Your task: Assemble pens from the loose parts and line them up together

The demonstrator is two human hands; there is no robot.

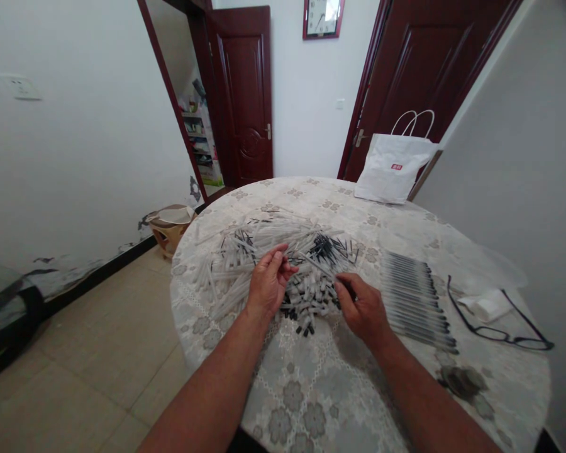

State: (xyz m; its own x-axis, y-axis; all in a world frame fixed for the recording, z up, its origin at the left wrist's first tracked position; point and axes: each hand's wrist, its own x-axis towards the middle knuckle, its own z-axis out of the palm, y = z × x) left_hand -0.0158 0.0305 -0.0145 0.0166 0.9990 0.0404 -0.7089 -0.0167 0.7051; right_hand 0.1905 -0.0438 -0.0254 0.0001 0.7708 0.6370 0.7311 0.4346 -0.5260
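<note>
My right hand [364, 306] is closed on the end of a translucent pen barrel [318, 265], which slants up and left from its fingers. My left hand [268, 281] is raised near the barrel's far end. Its thumb and forefinger are pressed together, and whatever may be between them is too small to make out. Below and between both hands spreads a pile of short whitish pen caps [314, 294] with black ends. Behind them are many translucent tubes [276, 234] and a bunch of thin black-ended pieces [326, 247].
Right of my right hand, pens [417, 302] lie in a neat row. Beyond them are black-framed glasses [493, 333] and a white roll [488, 306]. A white paper bag [399, 168] stands at the far edge of the round table [311, 409]. A stool [170, 226] is at the left.
</note>
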